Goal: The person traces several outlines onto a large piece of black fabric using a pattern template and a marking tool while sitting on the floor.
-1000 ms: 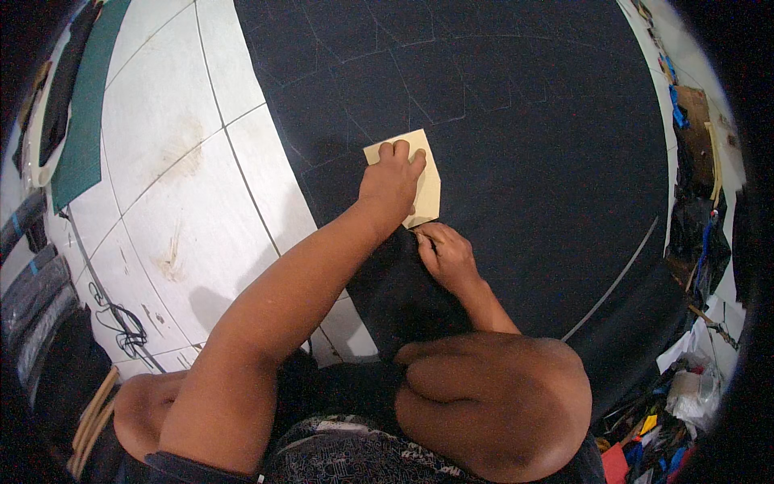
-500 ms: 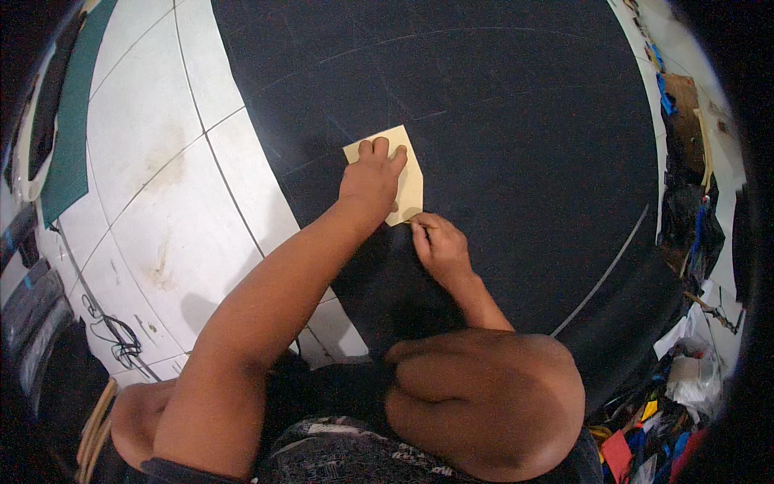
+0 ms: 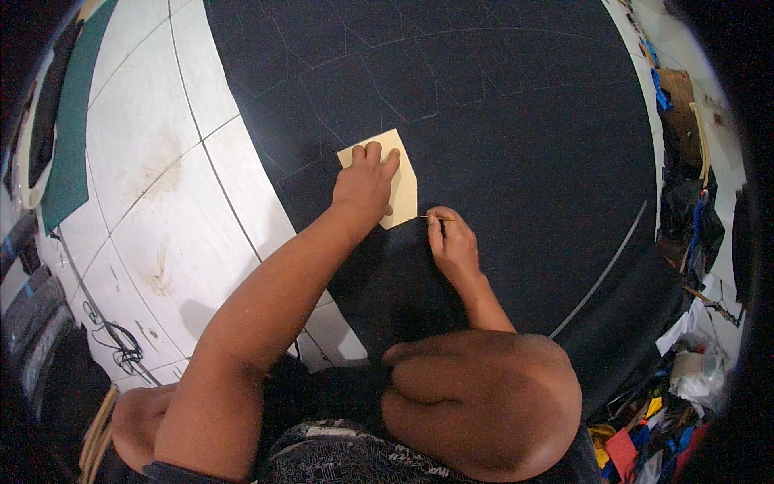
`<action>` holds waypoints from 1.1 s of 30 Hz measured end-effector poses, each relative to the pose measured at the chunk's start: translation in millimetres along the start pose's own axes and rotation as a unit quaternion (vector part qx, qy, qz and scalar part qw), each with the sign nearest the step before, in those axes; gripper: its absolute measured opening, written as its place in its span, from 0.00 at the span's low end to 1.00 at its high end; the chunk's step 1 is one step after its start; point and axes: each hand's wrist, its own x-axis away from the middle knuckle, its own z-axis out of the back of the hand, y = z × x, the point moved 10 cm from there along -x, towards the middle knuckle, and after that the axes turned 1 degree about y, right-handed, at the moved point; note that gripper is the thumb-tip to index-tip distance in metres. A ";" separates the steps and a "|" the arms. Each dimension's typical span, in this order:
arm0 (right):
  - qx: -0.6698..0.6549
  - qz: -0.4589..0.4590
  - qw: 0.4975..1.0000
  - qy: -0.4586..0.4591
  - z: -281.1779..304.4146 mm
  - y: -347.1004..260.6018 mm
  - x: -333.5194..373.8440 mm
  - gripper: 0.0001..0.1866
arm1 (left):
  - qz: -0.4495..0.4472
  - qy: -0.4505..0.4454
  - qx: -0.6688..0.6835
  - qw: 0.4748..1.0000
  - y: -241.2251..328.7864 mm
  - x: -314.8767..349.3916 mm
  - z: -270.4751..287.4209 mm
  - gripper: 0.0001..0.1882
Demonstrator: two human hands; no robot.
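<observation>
A pale yellow card template (image 3: 405, 187) with angled corners lies flat on a wide sheet of dark cloth (image 3: 532, 169). My left hand (image 3: 364, 184) presses it down from above, fingers spread over its upper part. At the card's lower right corner, my right hand (image 3: 454, 242) pinches a thin yellowish pen-like stick (image 3: 439, 218) between thumb and fingers. Its tip points left, at or very close to that corner. Faint pale lines, some curved and some in zigzags, run across the cloth beyond the card.
White floor tiles (image 3: 161, 234) with brown stains border the cloth on the left. A green sheet (image 3: 76, 153) lies at the far left, and a black cord (image 3: 125, 347) nearer me. Colourful scraps (image 3: 637, 444) and plastic bags (image 3: 693, 375) are heaped at the right. My bent knees flank the near edge.
My right hand has moved a little to the right, from the card's bottom edge to its lower right corner. My left hand still presses the card.
</observation>
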 end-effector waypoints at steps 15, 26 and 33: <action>0.033 0.145 0.988 -0.042 -28.7 -35.9 -23.7 0.13 | 0.005 0.026 0.058 0.998 -10.8 -0.3 7.1 0.29; 0.170 0.137 0.976 0.017 17.7 26.2 -90.9 0.16 | 0.176 0.367 0.277 0.870 -182.6 61.5 69.6 0.12; 0.178 0.160 0.971 0.008 30.3 7.1 -109.0 0.16 | 0.266 0.437 0.364 0.778 -157.4 83.6 53.5 0.09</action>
